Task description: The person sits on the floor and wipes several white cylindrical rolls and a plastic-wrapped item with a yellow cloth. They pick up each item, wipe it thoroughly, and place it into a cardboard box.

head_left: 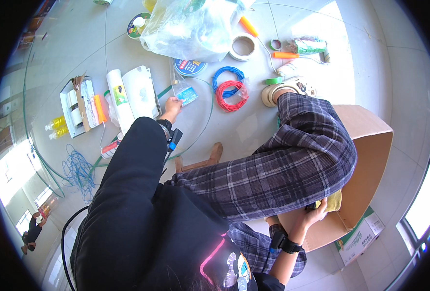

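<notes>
My left hand (172, 107) reaches out over the floor, its fingers closed on the edge of a small clear packet with a blue label (187, 96). Down at the right, by the mouth of a cardboard box (370, 160), is my right hand (316, 213). Its fingers are curled against something dark, partly hidden by my knee. Touching or just behind those fingers is an olive-yellow cloth (334, 201). Beyond the packet lie a blue coil of wire (228, 72) and a red coil of wire (219, 96), overlapping.
A filled clear plastic bag (188, 34) stands at the far middle, with a white tape roll (243, 47) beside it. Paint rollers, a green tape roll (273, 81), an open carton (79, 106), oil bottles (57, 127) and tangled blue string (79, 169) surround me. A wooden stool (205, 160) is under my leg.
</notes>
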Demonstrator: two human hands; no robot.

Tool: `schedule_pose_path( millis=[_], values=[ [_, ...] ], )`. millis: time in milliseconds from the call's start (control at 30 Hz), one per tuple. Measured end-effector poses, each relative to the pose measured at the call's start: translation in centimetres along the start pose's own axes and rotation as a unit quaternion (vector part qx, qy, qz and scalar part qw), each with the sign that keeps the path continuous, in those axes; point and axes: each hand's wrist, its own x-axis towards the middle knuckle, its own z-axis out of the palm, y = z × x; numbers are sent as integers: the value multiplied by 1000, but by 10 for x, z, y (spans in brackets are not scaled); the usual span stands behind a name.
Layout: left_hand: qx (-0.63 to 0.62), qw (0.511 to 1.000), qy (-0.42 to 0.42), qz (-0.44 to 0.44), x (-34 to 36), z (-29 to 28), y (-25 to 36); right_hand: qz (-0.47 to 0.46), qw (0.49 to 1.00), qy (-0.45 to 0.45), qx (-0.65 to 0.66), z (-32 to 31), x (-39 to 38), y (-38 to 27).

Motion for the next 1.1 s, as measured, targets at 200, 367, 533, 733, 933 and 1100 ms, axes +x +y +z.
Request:
schedule_pose_path(
  millis=[200, 367, 533, 733, 933, 1100],
  values=[
    [-29, 998, 13, 45, -11, 2, 4, -8, 1000, -3, -11, -6, 6, 5],
    [24, 997, -1, 79, -6, -6, -7, -17, 1000, 9, 12, -3, 8, 6],
    [50, 994, -52, 85, -18, -9, -19, -23, 999, 13, 21, -1, 6, 5],
    [107, 989, -99, -6, -26, -22, -31, -29, 999, 15, 21, 2, 3, 3],
    [318, 930, 96, 159, 10, -27, -23, -20, 999, 7, 25, 3, 2, 2],
    [181, 967, 83, 158, 30, -14, 18, -19, 1000, 19, 9, 8, -5, -4]
  ],
)
